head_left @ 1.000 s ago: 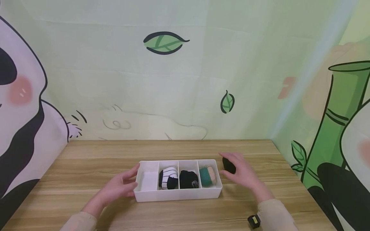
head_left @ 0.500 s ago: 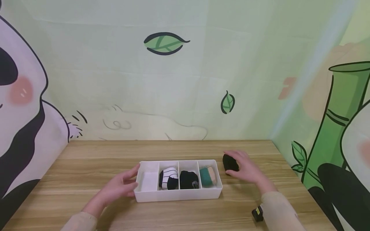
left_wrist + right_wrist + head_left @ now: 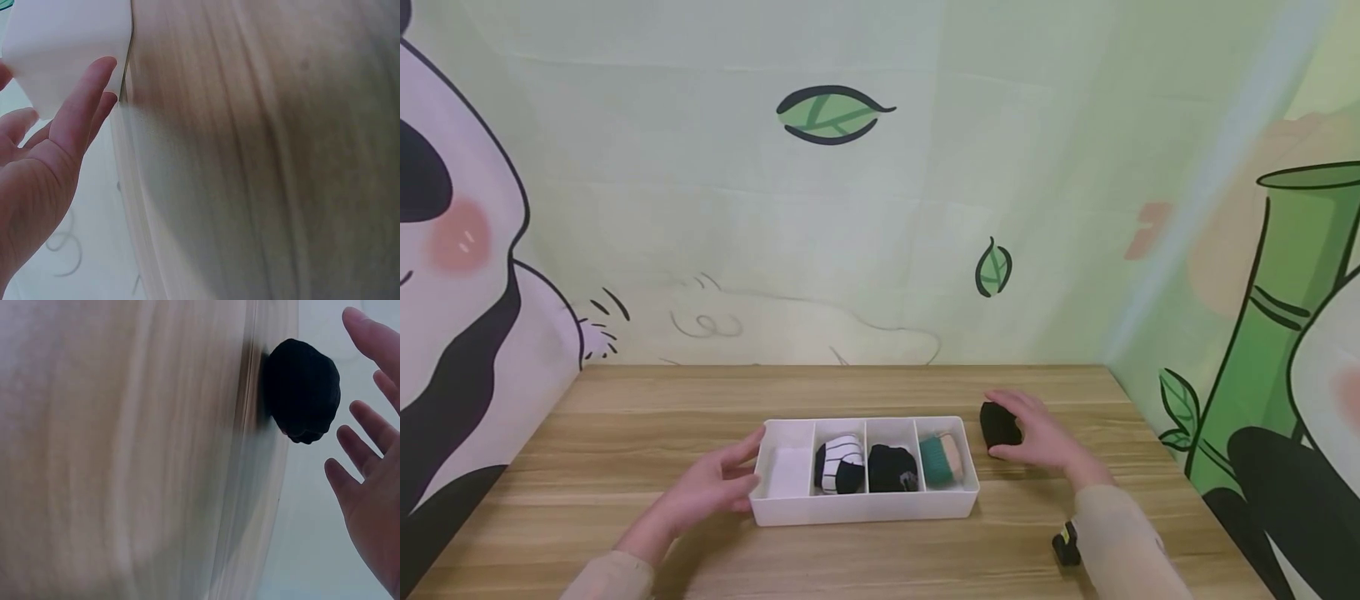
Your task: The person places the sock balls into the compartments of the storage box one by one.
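Across the lower half of your head view runs a wooden table (image 3: 625, 433). Behind it hangs a pale green backdrop (image 3: 925, 208) printed with a large leaf (image 3: 833, 114) at upper centre and a small leaf (image 3: 992, 267) right of centre. A bamboo stalk (image 3: 1270, 325) stands at the right edge, panda artwork (image 3: 445, 275) at the left.

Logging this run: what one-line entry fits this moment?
left hand: open, at white plastic divided tray | right hand: open, beside black rolled sock | wooden table
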`<state>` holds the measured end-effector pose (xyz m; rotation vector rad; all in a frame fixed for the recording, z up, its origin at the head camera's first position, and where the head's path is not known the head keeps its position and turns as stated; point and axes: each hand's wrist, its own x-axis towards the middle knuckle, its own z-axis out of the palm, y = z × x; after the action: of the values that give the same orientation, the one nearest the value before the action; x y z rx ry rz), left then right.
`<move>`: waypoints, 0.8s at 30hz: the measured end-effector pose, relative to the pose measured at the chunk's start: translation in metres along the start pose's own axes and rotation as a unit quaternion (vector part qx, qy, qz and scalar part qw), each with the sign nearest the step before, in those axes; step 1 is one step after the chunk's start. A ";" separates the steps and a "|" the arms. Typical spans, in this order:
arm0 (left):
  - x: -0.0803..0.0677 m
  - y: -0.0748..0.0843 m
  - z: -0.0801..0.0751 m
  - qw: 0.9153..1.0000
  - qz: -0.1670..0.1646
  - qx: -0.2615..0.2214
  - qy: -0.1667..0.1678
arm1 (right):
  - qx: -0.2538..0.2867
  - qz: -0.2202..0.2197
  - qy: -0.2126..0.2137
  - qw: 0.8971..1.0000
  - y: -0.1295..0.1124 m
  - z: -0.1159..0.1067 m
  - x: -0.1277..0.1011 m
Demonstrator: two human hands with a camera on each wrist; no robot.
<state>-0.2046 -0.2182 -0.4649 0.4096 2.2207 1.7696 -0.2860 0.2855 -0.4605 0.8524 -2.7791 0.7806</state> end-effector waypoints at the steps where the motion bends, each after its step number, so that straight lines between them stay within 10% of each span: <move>1: 0.000 0.000 0.000 1.000 0.000 0.001 0.001 | 0.002 0.001 -0.004 1.000 0.002 0.000 0.001; 24: 0.000 0.000 0.001 1.000 0.000 0.004 0.002 | 0.021 0.070 -0.077 0.994 0.014 0.001 0.006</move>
<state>-0.2043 -0.2176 -0.4646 0.4079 2.2313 1.7630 -0.2983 0.2923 -0.4657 0.7605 -2.9965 0.8300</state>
